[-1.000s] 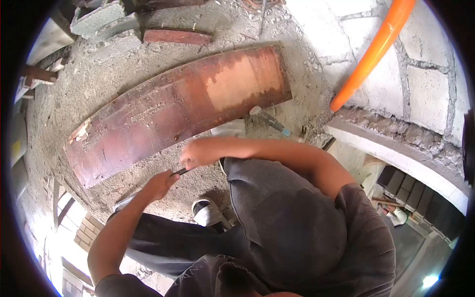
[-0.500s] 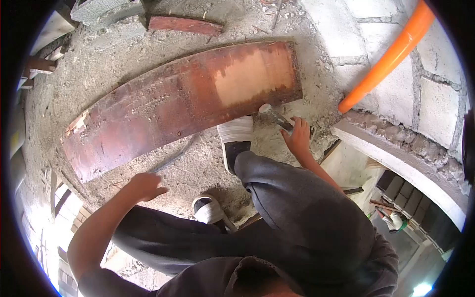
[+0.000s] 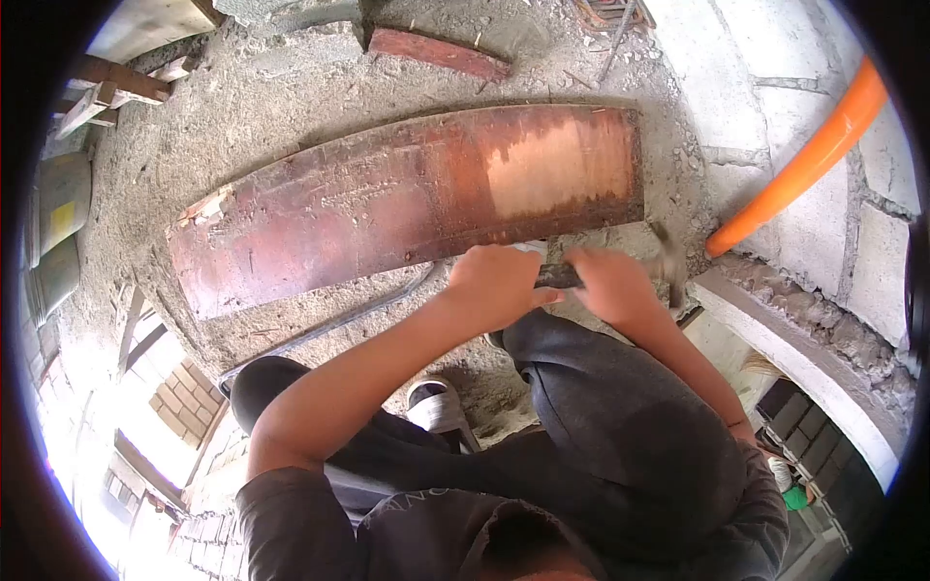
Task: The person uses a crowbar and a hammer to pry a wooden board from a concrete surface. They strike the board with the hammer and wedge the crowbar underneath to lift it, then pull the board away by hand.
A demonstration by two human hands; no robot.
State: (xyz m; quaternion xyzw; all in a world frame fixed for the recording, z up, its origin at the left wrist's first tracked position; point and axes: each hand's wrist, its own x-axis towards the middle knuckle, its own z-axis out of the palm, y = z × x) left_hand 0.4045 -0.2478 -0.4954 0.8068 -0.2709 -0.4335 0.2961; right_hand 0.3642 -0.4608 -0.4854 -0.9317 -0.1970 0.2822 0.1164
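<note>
In front of my knees, my left hand point(image 3: 496, 283) is closed around the end of a hammer's dark handle point(image 3: 556, 277). My right hand point(image 3: 615, 283) grips the same handle farther along, near the head. The hammer head point(image 3: 668, 267) sticks out to the right of my right hand and is blurred. Just beyond both hands lies a long reddish wooden board point(image 3: 387, 189) with a curved far edge, a bare tan patch and scattered dirt. My hands partly cover the shoe near the board.
A thin metal bar point(image 3: 349, 318) lies on the rough ground left of my hands. An orange pipe point(image 3: 804, 169) leans by the white block wall point(image 3: 775, 116) at right. A red wood piece point(image 3: 441, 54) and a concrete block point(image 3: 300, 44) lie beyond the board.
My left hand has swung up and right from beside the left knee onto the hammer handle. My right hand has closed on the hammer, which has turned. The view has shifted left.
</note>
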